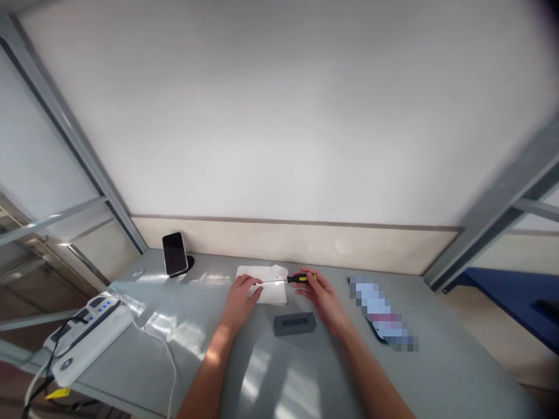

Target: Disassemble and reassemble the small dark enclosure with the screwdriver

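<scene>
A screwdriver (pixel 301 279) with a black and yellow handle is gripped by the fingers of my right hand (pixel 321 291). Its thin shaft points left across a creased white paper sheet (pixel 274 295) lying on the table. My left hand (pixel 239 297) rests over the left side of the paper. Its thumb and forefinger are slightly apart, close to the tip of the shaft; whether they touch the tip is too small to tell. Just in front of the paper, between my forearms, lies a dark grey slotted box (pixel 294 324).
A phone-like device (pixel 174 254) leans on a stand at the back left. Along the left edge lies a white power strip (pixel 94 334) with cables. To the right is a flat dark-edged item (pixel 379 314), its surface blurred out. A white wall panel (pixel 297 116) rises behind the grey table (pixel 209 372).
</scene>
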`<state>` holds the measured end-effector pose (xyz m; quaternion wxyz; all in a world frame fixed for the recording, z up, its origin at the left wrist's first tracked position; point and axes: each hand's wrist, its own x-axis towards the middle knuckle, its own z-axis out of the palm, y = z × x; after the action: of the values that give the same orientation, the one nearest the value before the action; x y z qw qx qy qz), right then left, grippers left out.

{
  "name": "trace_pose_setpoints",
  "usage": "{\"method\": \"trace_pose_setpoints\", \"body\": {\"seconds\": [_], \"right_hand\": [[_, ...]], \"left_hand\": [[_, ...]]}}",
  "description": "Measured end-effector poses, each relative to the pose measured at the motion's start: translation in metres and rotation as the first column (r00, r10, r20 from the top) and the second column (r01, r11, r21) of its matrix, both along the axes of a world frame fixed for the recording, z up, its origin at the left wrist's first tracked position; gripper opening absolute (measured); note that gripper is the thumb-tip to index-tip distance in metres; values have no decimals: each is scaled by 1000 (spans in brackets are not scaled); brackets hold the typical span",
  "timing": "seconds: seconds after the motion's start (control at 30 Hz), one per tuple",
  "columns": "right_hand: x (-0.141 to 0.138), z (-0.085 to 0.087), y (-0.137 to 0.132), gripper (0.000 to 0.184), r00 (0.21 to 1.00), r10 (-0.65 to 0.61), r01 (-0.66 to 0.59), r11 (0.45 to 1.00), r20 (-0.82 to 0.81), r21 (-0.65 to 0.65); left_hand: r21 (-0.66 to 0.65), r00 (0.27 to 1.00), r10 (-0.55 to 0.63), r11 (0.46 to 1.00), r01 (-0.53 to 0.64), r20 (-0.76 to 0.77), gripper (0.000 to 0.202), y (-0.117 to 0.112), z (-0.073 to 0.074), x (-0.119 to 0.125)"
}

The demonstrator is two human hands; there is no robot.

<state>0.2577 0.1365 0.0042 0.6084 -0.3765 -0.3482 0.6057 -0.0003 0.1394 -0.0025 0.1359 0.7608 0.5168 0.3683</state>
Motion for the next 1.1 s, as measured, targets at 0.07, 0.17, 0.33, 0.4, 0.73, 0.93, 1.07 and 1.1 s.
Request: {"method": "trace_pose_setpoints", "body": {"seconds": [0.07, 0.17, 0.33, 0.4, 0.73, 0.93, 1.07, 1.1], "right_hand": [[1, 1, 0, 47, 1000, -10, 10, 1000, -5, 2], [1, 3, -1, 47, 1000, -12, 12, 1000, -6, 4], [-1, 4, -2, 48, 1000, 0, 0, 1000, 2, -4], [-2, 4, -2, 49, 1000, 3, -3, 1000, 3, -5], [0, 5, -3, 48, 1000, 3, -3, 1000, 16, 1], [-1, 8, -5, 48, 1000, -1, 1, 1000, 10, 21], [-2, 11, -6, 47, 1000, -2, 1, 1000, 7, 20], [-2, 11, -6, 47, 1000, -1, 1, 1000, 6, 20]], "left_hand": [[13, 1000, -8, 1000, 8, 6, 13, 0, -1, 1], [28, 999, -15, 999, 14, 28, 13, 0, -2, 5], [10, 995, -25, 1000, 24, 93, 14, -1, 1, 8], [-6, 994, -17, 1000, 18, 111, 15, 0, 2, 8], [-123, 962, 78, 991, -47, 260, 14, 2, -3, 8], [-166, 941, 84, 986, -30, 327, 18, 2, 0, 10], [-198, 928, 96, 980, -25, 359, 20, 1, 2, 12], [-204, 926, 100, 979, -25, 365, 20, 1, 3, 12]]}}
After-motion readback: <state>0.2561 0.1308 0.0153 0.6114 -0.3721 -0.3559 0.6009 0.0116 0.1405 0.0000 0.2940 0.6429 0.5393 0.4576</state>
